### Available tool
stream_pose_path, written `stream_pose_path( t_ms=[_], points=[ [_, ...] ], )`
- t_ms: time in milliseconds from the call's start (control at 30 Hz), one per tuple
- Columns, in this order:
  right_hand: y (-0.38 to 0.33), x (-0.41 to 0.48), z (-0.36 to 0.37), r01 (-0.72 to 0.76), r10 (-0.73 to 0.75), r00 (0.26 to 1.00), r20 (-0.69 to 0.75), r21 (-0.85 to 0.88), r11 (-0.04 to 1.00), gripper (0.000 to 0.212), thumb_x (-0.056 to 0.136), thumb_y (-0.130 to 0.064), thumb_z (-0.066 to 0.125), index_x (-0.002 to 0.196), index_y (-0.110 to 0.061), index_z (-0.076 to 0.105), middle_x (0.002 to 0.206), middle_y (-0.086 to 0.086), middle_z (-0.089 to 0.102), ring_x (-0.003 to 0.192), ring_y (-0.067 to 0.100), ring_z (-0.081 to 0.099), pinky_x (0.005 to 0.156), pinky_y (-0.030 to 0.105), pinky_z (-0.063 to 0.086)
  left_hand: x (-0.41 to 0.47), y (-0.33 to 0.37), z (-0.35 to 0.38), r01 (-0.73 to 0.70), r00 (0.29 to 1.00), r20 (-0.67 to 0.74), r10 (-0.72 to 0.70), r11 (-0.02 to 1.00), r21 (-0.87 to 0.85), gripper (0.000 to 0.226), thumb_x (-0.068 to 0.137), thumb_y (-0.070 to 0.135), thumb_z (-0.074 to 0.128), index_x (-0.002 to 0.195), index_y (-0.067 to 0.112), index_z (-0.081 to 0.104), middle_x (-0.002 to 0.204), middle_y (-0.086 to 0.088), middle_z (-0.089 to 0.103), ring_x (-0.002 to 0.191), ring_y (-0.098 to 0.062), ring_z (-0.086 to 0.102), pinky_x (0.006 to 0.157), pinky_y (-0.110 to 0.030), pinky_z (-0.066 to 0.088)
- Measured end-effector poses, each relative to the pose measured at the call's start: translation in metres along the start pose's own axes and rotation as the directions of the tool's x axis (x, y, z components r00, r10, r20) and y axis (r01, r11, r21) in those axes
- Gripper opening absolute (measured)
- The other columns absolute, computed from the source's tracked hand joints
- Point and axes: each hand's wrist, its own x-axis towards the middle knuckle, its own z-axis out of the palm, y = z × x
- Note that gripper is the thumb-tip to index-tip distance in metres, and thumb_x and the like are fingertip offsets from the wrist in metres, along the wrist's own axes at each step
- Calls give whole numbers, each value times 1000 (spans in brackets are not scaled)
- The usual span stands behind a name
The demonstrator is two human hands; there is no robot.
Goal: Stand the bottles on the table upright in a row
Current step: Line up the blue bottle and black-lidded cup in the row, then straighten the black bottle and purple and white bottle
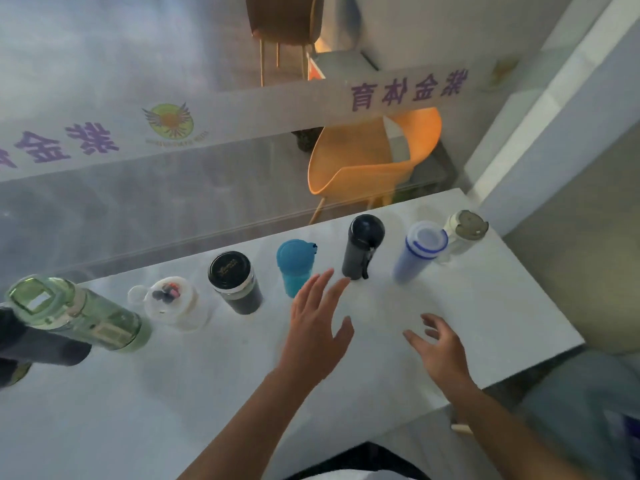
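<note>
Several bottles stand upright in a row along the far side of the white table (pixel 381 368): a green clear bottle (pixel 79 315), a clear bottle with a white lid (pixel 173 303), a black-lidded dark cup (pixel 235 282), a blue cup (pixel 295 266), a tall black flask (pixel 362 247), a blue-and-white bottle (pixel 419 252) and a pale bottle with a grey lid (pixel 464 232). A dark bottle (pixel 31 344) shows at the left edge, partly hidden. My left hand (pixel 317 327) hovers just in front of the blue cup and black flask, fingers spread, holding nothing. My right hand (pixel 440 348) is apart over the table, empty.
A glass partition with a frosted band of purple characters rises right behind the bottles. Beyond it stand an orange chair (pixel 367 161) and a brown chair (pixel 284 19). The table's right edge drops off near the pale bottle, with a white wall to the right.
</note>
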Motion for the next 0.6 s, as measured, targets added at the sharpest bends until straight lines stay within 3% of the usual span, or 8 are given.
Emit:
stream_pose_path(
  t_ms=[133, 300, 500, 600],
  points=[
    [-2, 27, -27, 14, -14, 999, -31, 6, 1000, 70, 73, -22, 83, 134, -14, 49, 132, 5, 55, 111, 21, 54, 96, 39, 46, 57, 13, -11, 29, 999, 31, -29, 1000, 3, 68, 88, 38, 66, 147, 33, 33, 161, 4, 18, 147, -22, 15, 119, -44, 19],
    [-15, 77, -30, 65, -68, 997, 34, 70, 995, 90, 71, -21, 85, 145, -16, 34, 145, 4, 44, 124, 23, 48, 101, 41, 43, 141, 24, -16, 97, 984, 148, -101, 995, 38, 79, 77, 37, 79, 144, 31, 38, 151, -1, 37, 136, -28, 34, 112, -50, 32],
    [-24, 130, -24, 113, -132, 979, 152, 125, 986, 92, 71, -24, 85, 146, -19, 32, 144, 5, 46, 126, 25, 49, 95, 37, 44, 193, 44, 11, 241, 904, 314, -289, 953, 183, 91, 68, 47, 81, 144, 35, 33, 138, -4, 48, 120, -28, 49, 101, -48, 48],
    [-27, 148, -23, 177, -204, 962, 179, 159, 971, 86, 69, -21, 85, 141, -19, 39, 134, 5, 53, 119, 23, 53, 88, 31, 42, 195, 50, 22, 252, 894, 300, -333, 927, 276, 80, 71, 35, 83, 139, 25, 43, 132, -5, 50, 115, -26, 53, 97, -41, 51]
  ],
)
